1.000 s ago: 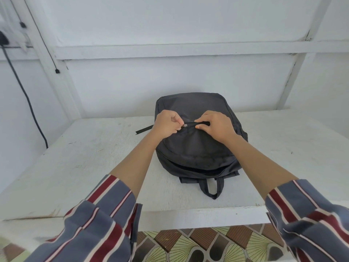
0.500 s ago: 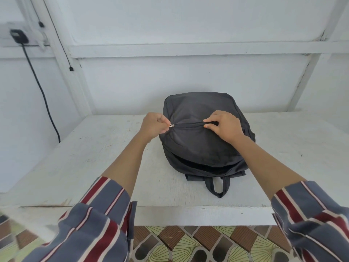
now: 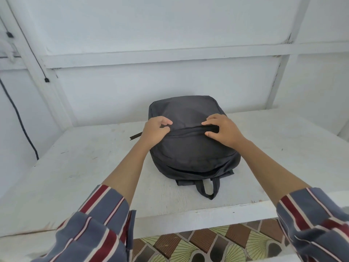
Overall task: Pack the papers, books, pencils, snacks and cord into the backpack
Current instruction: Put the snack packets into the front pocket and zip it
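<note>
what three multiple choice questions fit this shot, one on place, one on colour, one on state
1. Where is the backpack? A on the tiled floor; B on the white table; C hung on the wall.
2. What colour is it? A dark grey; B red; C yellow.
3. How does it sit? A standing upright; B lifted in the air; C lying flat.
Key: B, it rests on that table by the wall; A, its fabric is dark grey all over; C, its front faces up under the left hand and the right hand.
</note>
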